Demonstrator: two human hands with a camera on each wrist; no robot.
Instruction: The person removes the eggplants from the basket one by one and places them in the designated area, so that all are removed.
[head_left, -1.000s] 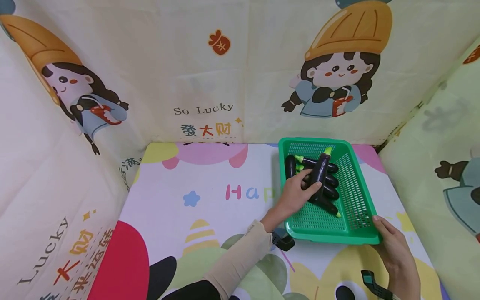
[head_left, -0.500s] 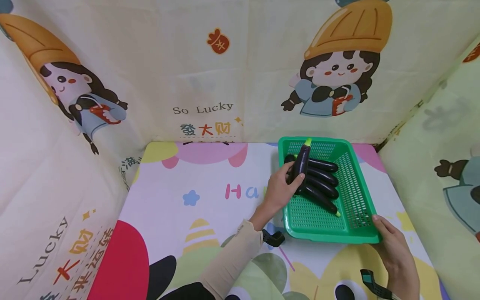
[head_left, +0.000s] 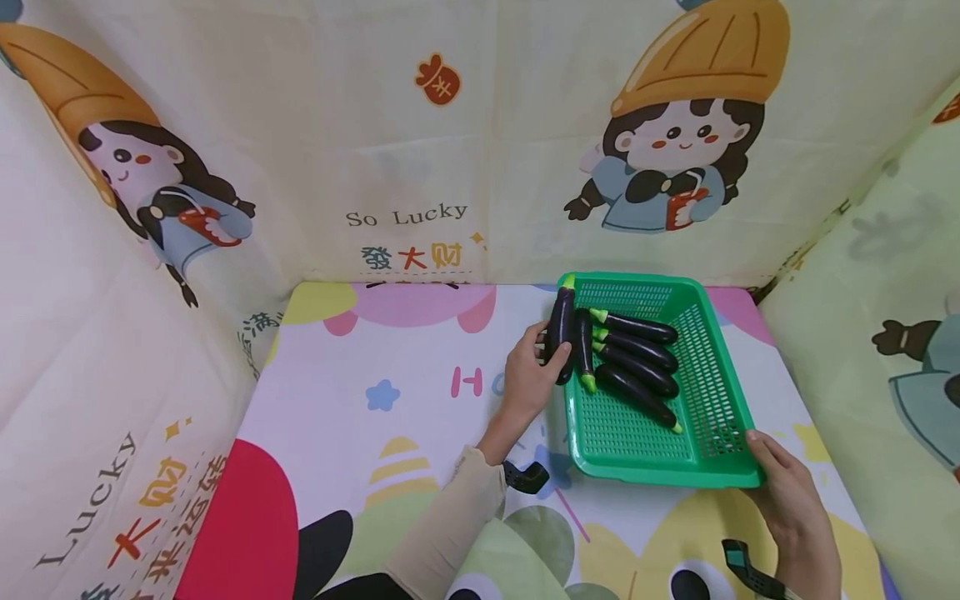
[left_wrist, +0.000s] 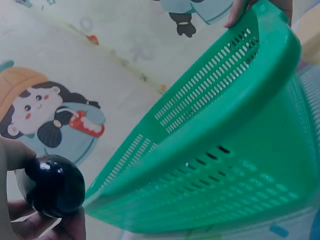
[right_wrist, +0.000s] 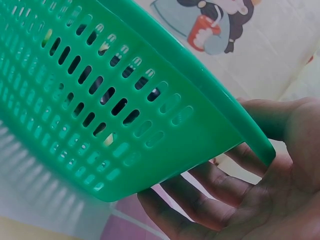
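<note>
My left hand (head_left: 528, 377) grips a dark purple eggplant (head_left: 559, 329) by its sides, its green stem end pointing away from me. It overlaps the left rim of a green plastic basket (head_left: 660, 477) in the head view. In the left wrist view the held eggplant (left_wrist: 54, 186) shows end-on, thumb above and fingers below, beside the basket's outer wall (left_wrist: 240, 175). Several more eggplants (head_left: 637, 367) lie inside the basket, one of them lengthwise along the left wall. My right hand (head_left: 791, 492) holds the basket's near right corner, thumb over the rim and fingers underneath (right_wrist: 215, 185).
The basket stands on a table with a printed cartoon cover (head_left: 420, 350). Printed cloth walls (head_left: 300, 150) enclose the table at the back and both sides. The back wall rises close behind the basket.
My left hand has moved left with the eggplant, from above the other eggplants to the basket's left rim. The right hand has stayed at the corner.
</note>
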